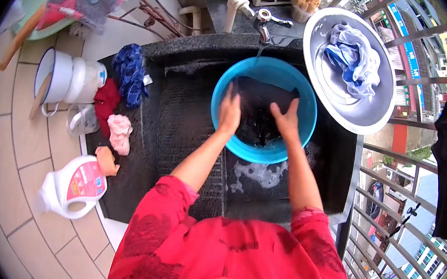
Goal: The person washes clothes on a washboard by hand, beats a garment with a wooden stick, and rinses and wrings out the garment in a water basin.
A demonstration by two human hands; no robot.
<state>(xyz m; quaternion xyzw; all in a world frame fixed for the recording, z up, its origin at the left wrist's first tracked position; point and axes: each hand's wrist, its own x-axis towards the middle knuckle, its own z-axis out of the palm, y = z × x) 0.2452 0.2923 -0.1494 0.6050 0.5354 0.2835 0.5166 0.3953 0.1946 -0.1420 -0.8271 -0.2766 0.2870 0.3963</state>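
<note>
A blue basin (268, 155) stands in the dark stone sink (190, 92), under the tap (262, 26). Black cloth (259, 108) lies in the basin, wet and bunched in the middle. My left hand (230, 111) is inside the basin at the cloth's left side, fingers pointing up and apart from the thumb. On the other side, my right hand (286, 119) touches the cloth with its thumb toward the middle and its fingers spread. Neither hand is closed around the cloth. Water appears to run from the tap into the basin's back edge.
A metal basin (364, 119) with white and blue cloth (354, 60) sits at the back right, beside the railing (393, 184). Blue cloth (128, 72), red cloth (107, 103) and pink cloth (119, 133) lie on the left ledge. A detergent bottle (80, 184) is nearer me. Foam (260, 174) spots the sink.
</note>
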